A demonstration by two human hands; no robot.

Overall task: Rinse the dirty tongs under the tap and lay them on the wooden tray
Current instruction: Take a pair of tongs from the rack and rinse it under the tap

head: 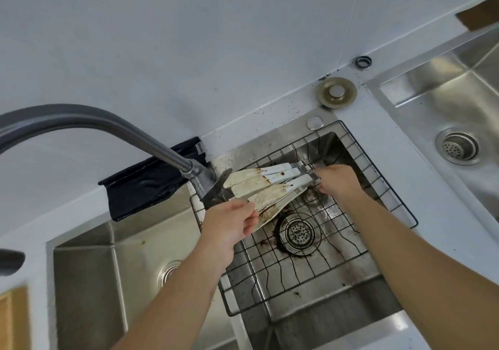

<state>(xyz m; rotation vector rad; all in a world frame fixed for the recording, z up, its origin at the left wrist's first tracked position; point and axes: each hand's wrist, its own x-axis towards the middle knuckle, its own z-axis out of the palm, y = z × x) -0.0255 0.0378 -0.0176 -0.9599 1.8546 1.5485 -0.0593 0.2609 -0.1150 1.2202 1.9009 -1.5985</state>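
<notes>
Stained tongs (266,187) gripped by both hands, left (229,224), right (339,179), beside tap (201,175); wet handles risk slipping into sink (337,276).

A kitchen, seen at its washing-up corner. Stainless steel sink basins (89,282) are sunk into a white counter (391,187), with a strainer drain (298,232) under a black wire rack (310,263), a curved grey tap (108,122) overhead, and a brass sink plug (336,92) near the white wall (189,39).
</notes>
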